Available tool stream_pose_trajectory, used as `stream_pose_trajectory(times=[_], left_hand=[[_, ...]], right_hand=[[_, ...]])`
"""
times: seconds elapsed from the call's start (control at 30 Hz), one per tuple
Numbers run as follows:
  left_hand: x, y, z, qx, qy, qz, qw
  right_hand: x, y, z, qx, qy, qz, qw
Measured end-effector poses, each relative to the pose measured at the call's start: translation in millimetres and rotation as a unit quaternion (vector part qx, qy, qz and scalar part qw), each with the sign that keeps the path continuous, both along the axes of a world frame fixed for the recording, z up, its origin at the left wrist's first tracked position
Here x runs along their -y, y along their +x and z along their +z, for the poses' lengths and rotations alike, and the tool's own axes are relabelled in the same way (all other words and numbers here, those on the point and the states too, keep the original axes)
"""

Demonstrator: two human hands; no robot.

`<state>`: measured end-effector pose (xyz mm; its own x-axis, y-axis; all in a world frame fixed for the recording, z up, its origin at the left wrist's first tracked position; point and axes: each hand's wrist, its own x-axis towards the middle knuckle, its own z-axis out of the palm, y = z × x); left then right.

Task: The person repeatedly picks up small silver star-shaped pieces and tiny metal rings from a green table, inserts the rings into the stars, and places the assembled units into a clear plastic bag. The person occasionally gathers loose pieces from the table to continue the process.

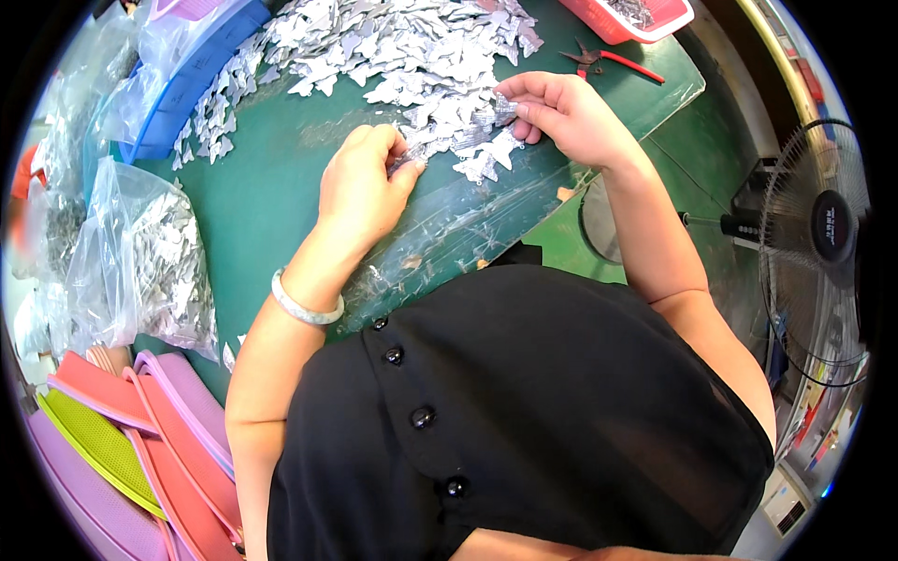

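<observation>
A large heap of flat silver metal pieces (pixel 412 47), many butterfly-shaped, spreads over the green table (pixel 271 206). At the heap's near edge my left hand (pixel 365 182) is closed, thumb and forefinger pinched at a silver piece (pixel 412 154). Farther right, my right hand (pixel 566 117) grips another silver butterfly-shaped piece (pixel 505 108) between thumb and fingers. Between the two hands a few loose pieces (pixel 485 161) lie near the table's edge. My curled fingers partly hide what each hand holds.
Red-handled pliers (pixel 599 64) lie right of the heap, near a red basket (pixel 613 23) of small metal parts. A blue tray (pixel 182 84) and a clear bag (pixel 164 257) of silver pieces stand left. Colourful stacked baskets (pixel 140 449) fill the lower left; a fan (pixel 818 229) stands right.
</observation>
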<state>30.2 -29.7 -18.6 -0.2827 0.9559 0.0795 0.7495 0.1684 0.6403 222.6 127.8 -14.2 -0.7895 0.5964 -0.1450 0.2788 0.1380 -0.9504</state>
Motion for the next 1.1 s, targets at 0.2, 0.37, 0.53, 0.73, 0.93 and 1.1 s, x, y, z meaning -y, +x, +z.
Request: stream_pose_trajectory(times=[0.2,0.37,0.53,0.73,0.93,1.1], left_hand=[[2.0,-4.1,-6.6,0.314,0.042,0.041,0.948],[5.4,-8.6,8.6,0.601,0.040,0.066,0.796],[8.8,-16.8,-2.0,0.802,0.054,0.028,0.594],[8.5,-15.7,2.7,0.855,0.036,0.015,0.516],[10.9,-18.1,5.6,0.863,0.050,0.009,0.503],[16.6,-32.4,3.3,0.834,0.060,0.019,0.549]], right_hand=[[-1.4,6.1,2.5,-0.096,-0.165,-0.022,0.981],[-6.5,9.7,-9.4,-0.268,-0.344,-0.017,0.900],[-3.0,7.0,-14.2,-0.266,-0.263,0.023,0.927],[8.9,2.8,-6.1,-0.231,-0.170,0.033,0.958],[10.5,3.1,-2.7,-0.235,-0.205,0.049,0.949],[10.2,2.4,2.0,-0.212,-0.250,-0.019,0.945]])
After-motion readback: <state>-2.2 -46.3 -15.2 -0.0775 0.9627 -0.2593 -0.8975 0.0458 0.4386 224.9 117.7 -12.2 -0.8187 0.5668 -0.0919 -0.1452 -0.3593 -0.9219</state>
